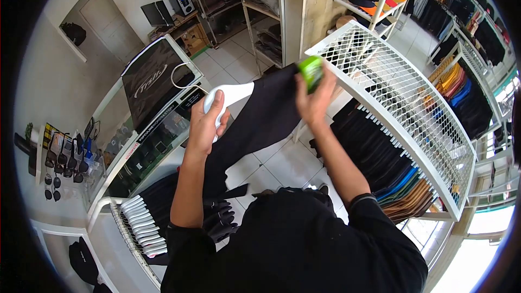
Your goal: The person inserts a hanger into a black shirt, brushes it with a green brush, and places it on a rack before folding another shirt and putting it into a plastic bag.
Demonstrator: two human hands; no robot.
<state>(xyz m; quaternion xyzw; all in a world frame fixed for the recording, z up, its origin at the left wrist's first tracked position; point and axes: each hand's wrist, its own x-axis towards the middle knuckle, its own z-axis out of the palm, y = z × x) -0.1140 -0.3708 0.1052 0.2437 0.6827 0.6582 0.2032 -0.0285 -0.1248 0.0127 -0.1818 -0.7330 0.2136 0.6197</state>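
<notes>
My left hand (204, 125) is wrapped round the end of a white hanger (236, 93), whose metal hook points up and to the left. A black garment (260, 111) hangs from this hanger and stretches up to the right. My right hand (316, 95) holds a bright green object (311, 71) at the garment's upper right end. What the green object is, I cannot make out, as it is partly behind the fingers and blurred.
White hangers with black clothes stand on a rack (122, 228) at lower left. A white mesh-topped rack (401, 103) of clothes is on the right. A glass counter (154, 135) stands at left, with sunglasses (68, 165) beside it. Shelves (260, 11) are behind.
</notes>
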